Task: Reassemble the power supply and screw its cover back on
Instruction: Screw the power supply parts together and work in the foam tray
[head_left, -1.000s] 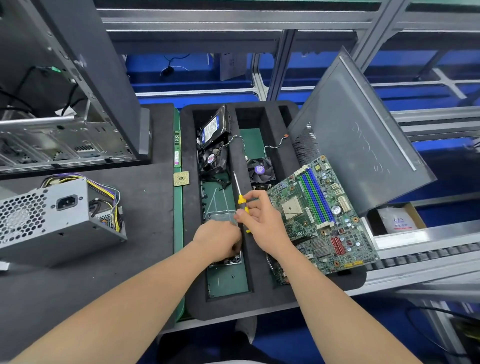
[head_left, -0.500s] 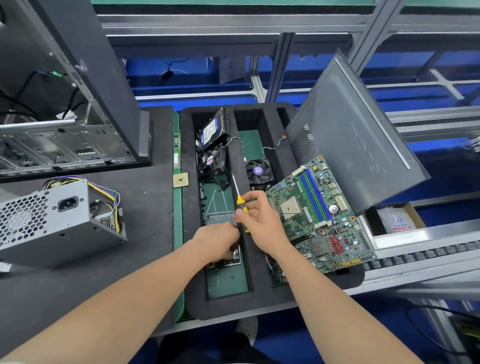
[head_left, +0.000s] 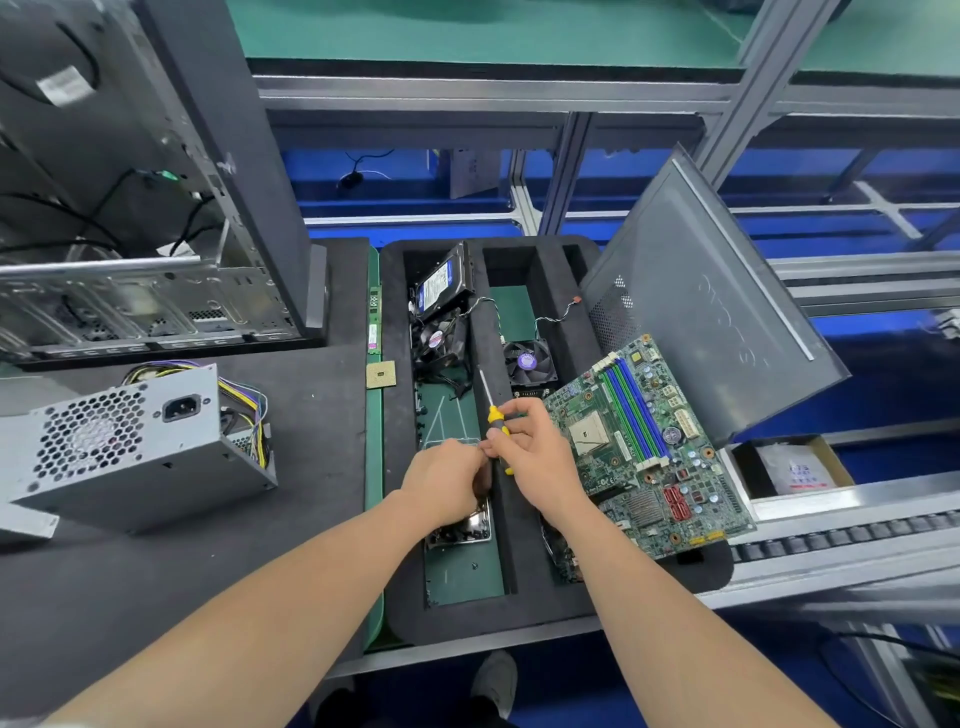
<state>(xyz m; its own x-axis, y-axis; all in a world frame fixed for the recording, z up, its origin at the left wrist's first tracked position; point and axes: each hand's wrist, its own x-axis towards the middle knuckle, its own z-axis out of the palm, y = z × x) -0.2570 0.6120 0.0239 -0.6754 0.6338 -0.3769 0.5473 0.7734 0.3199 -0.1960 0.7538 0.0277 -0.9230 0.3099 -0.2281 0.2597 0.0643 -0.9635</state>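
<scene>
The grey power supply (head_left: 124, 447) stands on the dark bench mat at the left, its coloured cables bunched behind it. Both hands are over the black foam tray (head_left: 519, 597), well right of it. My right hand (head_left: 535, 457) grips a screwdriver (head_left: 493, 410) with a yellow and black handle, shaft pointing up and away. My left hand (head_left: 447, 483) hovers with curled fingers over a small clear box (head_left: 465, 525) in the tray's left slot, fingertips meeting the right hand. What the left fingers pinch is hidden.
An open computer case (head_left: 145, 291) stands at the back left. The tray holds a hard drive (head_left: 441, 280), fans (head_left: 530, 361) and loose screws. A motherboard (head_left: 644, 447) leans on a grey side panel (head_left: 711, 312). A CPU chip (head_left: 381, 375) lies by the tray. A conveyor runs at the right.
Both hands stayed over the tray's left slot with only slight finger shifts. The view tilted a little; nothing else moved.
</scene>
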